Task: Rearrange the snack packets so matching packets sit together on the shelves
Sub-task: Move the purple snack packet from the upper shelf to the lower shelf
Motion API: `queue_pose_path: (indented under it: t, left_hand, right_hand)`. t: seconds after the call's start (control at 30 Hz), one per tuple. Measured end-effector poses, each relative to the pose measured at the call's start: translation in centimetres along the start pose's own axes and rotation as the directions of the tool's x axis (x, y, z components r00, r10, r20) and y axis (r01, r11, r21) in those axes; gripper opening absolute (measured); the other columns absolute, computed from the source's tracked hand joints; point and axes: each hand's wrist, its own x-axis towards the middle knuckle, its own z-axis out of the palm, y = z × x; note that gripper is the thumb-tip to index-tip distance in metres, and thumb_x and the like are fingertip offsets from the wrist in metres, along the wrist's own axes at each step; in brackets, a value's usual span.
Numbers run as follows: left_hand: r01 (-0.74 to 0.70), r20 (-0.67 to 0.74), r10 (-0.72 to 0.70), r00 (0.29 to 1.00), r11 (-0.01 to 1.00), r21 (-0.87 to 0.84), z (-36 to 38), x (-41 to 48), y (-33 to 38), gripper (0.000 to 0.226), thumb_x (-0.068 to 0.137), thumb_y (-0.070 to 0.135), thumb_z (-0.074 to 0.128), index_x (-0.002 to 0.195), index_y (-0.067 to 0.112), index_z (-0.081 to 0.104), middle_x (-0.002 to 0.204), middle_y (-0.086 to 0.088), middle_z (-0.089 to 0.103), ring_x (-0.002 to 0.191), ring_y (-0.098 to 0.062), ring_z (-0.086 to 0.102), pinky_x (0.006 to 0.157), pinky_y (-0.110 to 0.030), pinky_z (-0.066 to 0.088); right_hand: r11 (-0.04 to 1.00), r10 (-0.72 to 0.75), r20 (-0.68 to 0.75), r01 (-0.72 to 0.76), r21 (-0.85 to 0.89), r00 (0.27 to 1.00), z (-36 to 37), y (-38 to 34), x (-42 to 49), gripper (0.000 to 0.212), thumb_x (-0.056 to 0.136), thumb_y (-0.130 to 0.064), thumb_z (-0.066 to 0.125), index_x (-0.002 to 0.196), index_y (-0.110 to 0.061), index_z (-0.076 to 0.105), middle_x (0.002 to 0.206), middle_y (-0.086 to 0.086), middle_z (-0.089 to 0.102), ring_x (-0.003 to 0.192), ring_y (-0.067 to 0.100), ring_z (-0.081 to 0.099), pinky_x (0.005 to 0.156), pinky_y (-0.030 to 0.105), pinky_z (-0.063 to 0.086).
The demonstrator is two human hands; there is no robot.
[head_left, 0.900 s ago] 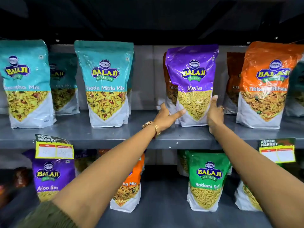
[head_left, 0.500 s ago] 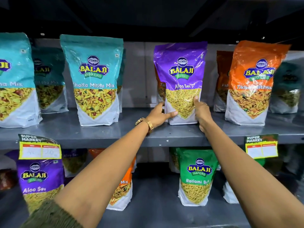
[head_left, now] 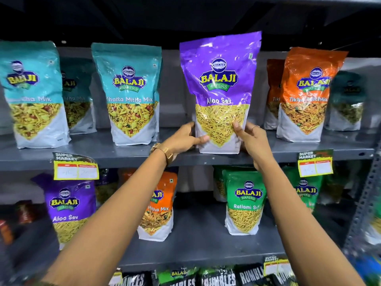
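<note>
A purple Aloo Sev packet [head_left: 220,79] stands upright at the front of the upper shelf [head_left: 123,155]. My left hand [head_left: 183,139] grips its lower left side and my right hand [head_left: 252,139] grips its lower right side. On the same shelf are teal Khatta Mitha Mix packets [head_left: 129,93] to the left and orange Tikha Mitha Mix packets [head_left: 307,93] to the right. On the lower shelf stand another purple Aloo Sev packet [head_left: 68,205], an orange packet [head_left: 158,209] partly behind my left arm, and a green Ratlami Sev packet [head_left: 245,203].
Yellow supermarket price tags [head_left: 76,170] [head_left: 315,165] hang from the upper shelf edge. A dark green packet [head_left: 348,100] stands at the far right. Black Rumbles packets [head_left: 218,277] fill the bottom row. A perforated metal upright [head_left: 369,193] bounds the right side.
Both hands have closed on the purple Aloo Sev packet and drawn it forward to the shelf's front edge. The view has moved closer and tilted down.
</note>
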Motion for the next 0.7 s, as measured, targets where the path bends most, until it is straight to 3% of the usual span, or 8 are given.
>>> queue_pose_path:
  t: [0.07,0.2,0.37,0.47,0.53,0.6,0.7]
  left_hand:
    - [-0.058,-0.002,0.058,0.998,0.998,-0.001,-0.1,-2.4,0.3,0.046,0.085,0.011,0.067,0.127,0.010,0.048,0.128,-0.007,0.061,0.119,-0.022,0.057,0.107,-0.040,0.045]
    - [-0.150,-0.035,0.152,0.988,0.987,0.058,0.2,-7.8,0.2,0.053,0.084,0.017,0.068,0.132,0.017,0.047,0.129,0.000,0.061,0.114,-0.010,0.059,0.100,-0.022,0.047]
    - [-0.169,-0.005,0.169,0.986,0.986,0.008,1.4,-12.5,-3.3,0.055,0.080,0.015,0.072,0.130,0.016,0.048,0.127,-0.005,0.065,0.117,-0.015,0.063,0.102,-0.029,0.049]
    - [-0.109,0.013,0.109,0.994,0.994,0.009,2.7,-14.5,-6.4,0.051,0.081,0.006,0.071,0.127,0.013,0.049,0.123,-0.004,0.066,0.112,-0.013,0.064,0.096,-0.022,0.051]
    - [-0.063,0.023,0.062,0.998,0.998,0.010,3.6,-15.4,-9.2,0.051,0.081,0.005,0.071,0.125,0.014,0.048,0.122,-0.004,0.066,0.111,-0.016,0.065,0.096,-0.025,0.051]
    - [-0.009,0.025,0.008,1.000,0.999,0.042,4.6,-16.1,-11.9,0.055,0.080,0.013,0.073,0.129,0.014,0.047,0.127,-0.003,0.064,0.114,-0.016,0.063,0.102,-0.034,0.049]
    - [0.072,0.030,-0.073,0.997,0.997,0.033,6.1,-16.9,-15.7,0.061,0.081,0.013,0.072,0.134,0.014,0.043,0.130,-0.003,0.061,0.118,-0.014,0.060,0.102,-0.029,0.047]
  right_hand:
    - [0.998,-0.041,-0.017,0.040,-0.038,0.999,0.2,-1.0,-2.4,0.068,0.071,-0.063,0.065,0.101,-0.002,0.065,0.105,0.030,0.068,0.082,0.019,0.062,0.084,0.048,0.054]
    - [0.995,-0.104,-0.015,0.104,-0.015,0.995,0.5,-2.8,-7.7,0.033,0.085,-0.039,0.063,0.105,-0.013,0.068,0.101,0.015,0.074,0.083,0.015,0.066,0.067,0.020,0.054]
    - [0.996,-0.084,-0.025,0.085,0.016,0.996,0.9,-1.4,-14.3,0.022,0.085,-0.031,0.064,0.102,-0.018,0.068,0.094,0.007,0.075,0.082,0.011,0.067,0.075,0.022,0.055]
    - [0.999,-0.011,-0.016,0.012,0.052,1.000,1.4,1.2,-17.4,0.022,0.082,-0.029,0.064,0.103,-0.022,0.066,0.097,-0.005,0.073,0.086,0.002,0.068,0.080,0.016,0.053]
    - [0.996,0.056,0.012,-0.057,0.071,0.998,1.6,3.3,-19.1,0.025,0.081,-0.029,0.064,0.105,-0.022,0.064,0.102,-0.009,0.072,0.090,-0.003,0.068,0.079,0.011,0.051]
    - [0.989,0.135,0.059,-0.138,0.056,0.989,1.7,5.5,-20.4,0.026,0.084,-0.022,0.064,0.109,-0.017,0.061,0.103,-0.009,0.070,0.092,-0.005,0.067,0.079,0.010,0.051]
    - [0.969,0.239,0.113,-0.244,0.035,0.964,1.8,9.1,-21.8,0.029,0.086,-0.014,0.062,0.113,-0.005,0.055,0.097,-0.007,0.067,0.090,0.000,0.067,0.074,0.008,0.050]
